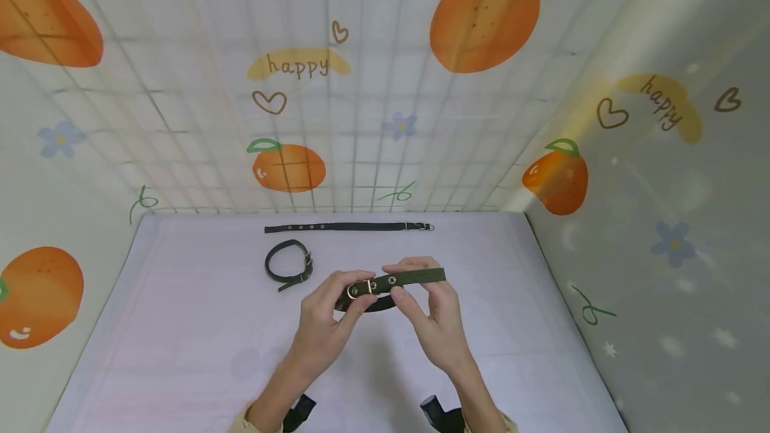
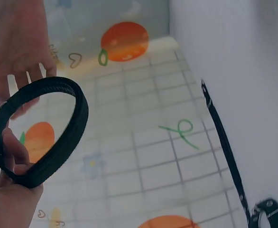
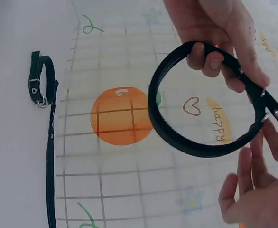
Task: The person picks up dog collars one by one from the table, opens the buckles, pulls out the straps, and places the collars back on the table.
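A dark green collar (image 1: 421, 276), fastened into a loop with metal eyelets and a buckle, is held up in both hands over the table. My left hand (image 1: 321, 323) pinches it at the buckle (image 1: 368, 286), thumb in front. On the other side my right hand (image 1: 442, 323) has its thumb at the strap's lower edge beside an eyelet and its fingers behind the strap; the free end sticks out to the right. The round loop (image 2: 58, 161) shows whole in the left wrist view, and the right wrist view shows the strap (image 3: 191, 149) curving below the left hand's fingers.
Behind the hands, to the left, lies a second collar (image 1: 269, 266) buckled into a ring. Farther back a third collar (image 1: 361, 226) lies stretched out straight along the table (image 1: 180, 326). Printed curtains (image 1: 192, 85) over a wire grid enclose the back and sides.
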The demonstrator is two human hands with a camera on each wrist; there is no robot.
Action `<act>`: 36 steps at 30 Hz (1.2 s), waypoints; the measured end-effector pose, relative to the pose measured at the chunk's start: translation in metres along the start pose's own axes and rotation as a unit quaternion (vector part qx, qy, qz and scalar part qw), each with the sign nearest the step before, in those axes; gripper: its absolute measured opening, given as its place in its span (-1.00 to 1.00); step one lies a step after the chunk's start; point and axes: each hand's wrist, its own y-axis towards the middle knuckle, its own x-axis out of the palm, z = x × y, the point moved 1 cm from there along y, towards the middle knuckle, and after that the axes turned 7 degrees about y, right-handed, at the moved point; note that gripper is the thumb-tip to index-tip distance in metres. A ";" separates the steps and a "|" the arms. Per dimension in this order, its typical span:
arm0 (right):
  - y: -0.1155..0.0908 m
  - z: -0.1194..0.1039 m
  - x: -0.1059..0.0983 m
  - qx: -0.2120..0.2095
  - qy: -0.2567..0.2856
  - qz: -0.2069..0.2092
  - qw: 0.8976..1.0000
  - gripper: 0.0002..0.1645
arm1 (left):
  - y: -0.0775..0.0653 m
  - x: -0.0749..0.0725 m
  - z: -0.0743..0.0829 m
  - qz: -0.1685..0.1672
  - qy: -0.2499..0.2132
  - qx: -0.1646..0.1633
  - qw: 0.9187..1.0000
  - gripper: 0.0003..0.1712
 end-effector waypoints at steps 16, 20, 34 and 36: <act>-0.002 0.005 0.011 0.078 0.091 0.027 0.992 -0.81 | 0.005 -0.002 0.003 -0.008 0.130 0.094 0.987 -0.56; -0.001 0.005 0.012 0.082 0.102 0.022 0.991 -0.89 | 0.005 -0.002 0.004 -0.014 0.126 0.094 0.988 -0.53; 0.000 0.003 0.008 0.055 0.091 0.004 0.994 -0.88 | 0.003 -0.001 0.006 -0.018 0.096 0.067 0.993 -0.68; 0.000 0.002 0.008 0.053 0.091 0.008 0.994 -0.88 | 0.003 -0.002 0.006 -0.017 0.094 0.067 0.993 -0.69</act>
